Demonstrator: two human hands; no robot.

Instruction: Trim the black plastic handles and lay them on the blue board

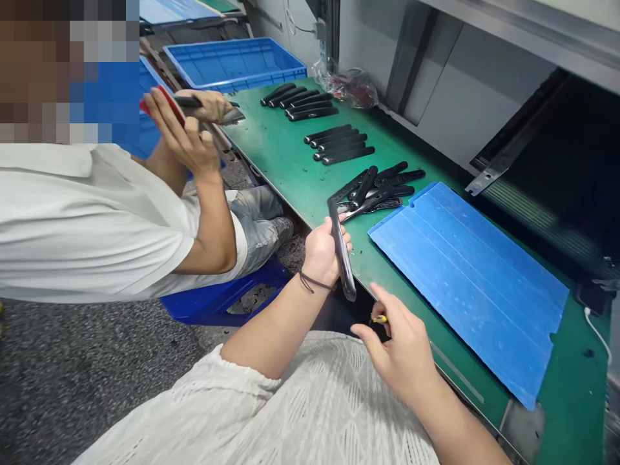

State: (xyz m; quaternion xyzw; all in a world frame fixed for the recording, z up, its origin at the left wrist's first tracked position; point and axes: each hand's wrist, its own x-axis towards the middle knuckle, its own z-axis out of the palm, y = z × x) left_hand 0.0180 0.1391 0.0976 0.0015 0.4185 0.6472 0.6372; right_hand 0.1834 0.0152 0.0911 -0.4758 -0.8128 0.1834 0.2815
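My left hand [320, 253] is closed round a long, slim black plastic handle [344, 268], its lower end tilted toward me over the table's front edge. My right hand [407, 345] is a little to the right, with thumb and index finger apart. Its curled fingers hold a small yellow tool [380, 319], mostly hidden, so its kind does not show. Just beyond my left hand lies a loose pile of similar black handles [382, 187], some showing their hollow undersides.
More black handles lie in rows on the green table [271, 152], farther back. A blue plastic sheet [469, 278] covers part of its right side. At the left a co-worker [97, 219] holds a red item and a dark one. Blue crates [237, 64] stand behind.
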